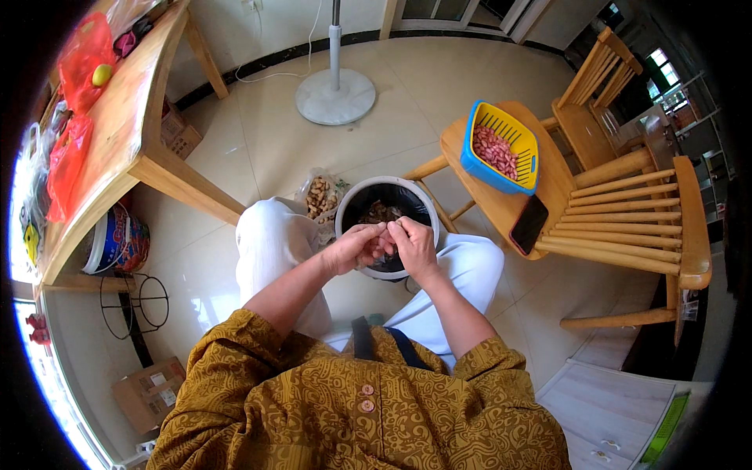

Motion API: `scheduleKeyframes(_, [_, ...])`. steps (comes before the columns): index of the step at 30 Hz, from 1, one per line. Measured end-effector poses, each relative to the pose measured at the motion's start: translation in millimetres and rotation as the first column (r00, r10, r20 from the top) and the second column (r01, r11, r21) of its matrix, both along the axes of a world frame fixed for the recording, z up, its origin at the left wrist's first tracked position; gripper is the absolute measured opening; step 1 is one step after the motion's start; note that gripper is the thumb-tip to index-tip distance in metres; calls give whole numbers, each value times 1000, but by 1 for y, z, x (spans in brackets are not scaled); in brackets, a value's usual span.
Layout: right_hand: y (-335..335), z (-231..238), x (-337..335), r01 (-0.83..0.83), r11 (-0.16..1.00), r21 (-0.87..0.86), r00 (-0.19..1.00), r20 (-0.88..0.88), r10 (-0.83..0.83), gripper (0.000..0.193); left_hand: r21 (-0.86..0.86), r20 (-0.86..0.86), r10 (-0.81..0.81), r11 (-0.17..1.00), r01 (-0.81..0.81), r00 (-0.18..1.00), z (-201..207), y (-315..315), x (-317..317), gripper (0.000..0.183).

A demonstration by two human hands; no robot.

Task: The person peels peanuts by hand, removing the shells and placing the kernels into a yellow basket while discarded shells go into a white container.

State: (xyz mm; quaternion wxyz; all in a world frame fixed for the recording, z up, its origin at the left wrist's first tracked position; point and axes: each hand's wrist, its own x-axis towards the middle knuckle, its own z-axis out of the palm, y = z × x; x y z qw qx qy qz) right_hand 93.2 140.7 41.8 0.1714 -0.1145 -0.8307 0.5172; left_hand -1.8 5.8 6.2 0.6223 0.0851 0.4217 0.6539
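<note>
My left hand [356, 248] and my right hand [413, 244] meet over a round bin with a black liner [351, 205] that stands between my knees. Their fingertips pinch one small peanut [385, 233] between them. Broken shells [381, 211] lie inside the bin. A clear bag of unshelled peanuts [321, 196] rests on the floor just left of the bin. To the right, a blue and yellow strainer basket [471, 157] holds reddish shelled peanuts [495, 150] on a wooden chair seat [493, 202].
A dark phone [529, 224] lies on the chair seat near its front edge. A second wooden chair [587, 102] stands behind. A fan base [335, 95] is on the tiled floor. A wooden table [117, 133] with red bags is at left, a bucket [116, 239] under it.
</note>
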Motion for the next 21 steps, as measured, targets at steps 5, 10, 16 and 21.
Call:
scheduleKeyframes(5, [-1,-2,1,-3,992,128,1000,-5,4,26,-58,-32,-41,998,40,999,9,1,2,49])
scheduleKeyframes(10, [-3,-9,-2,-141,968,208,988,-39,153,23,-137,-47,-60,989,53,997,-11,-1,-5,52])
scheduleKeyframes(16, [-3,-1,2,-175,913,368,983,7,186,23,-133,47,-55,989,61,997,1,-1,2,54])
scheduleKeyframes(21, [-1,-2,1,-196,893,405,975,-13,220,23,-85,50,-97,991,101,994,9,-3,1,50])
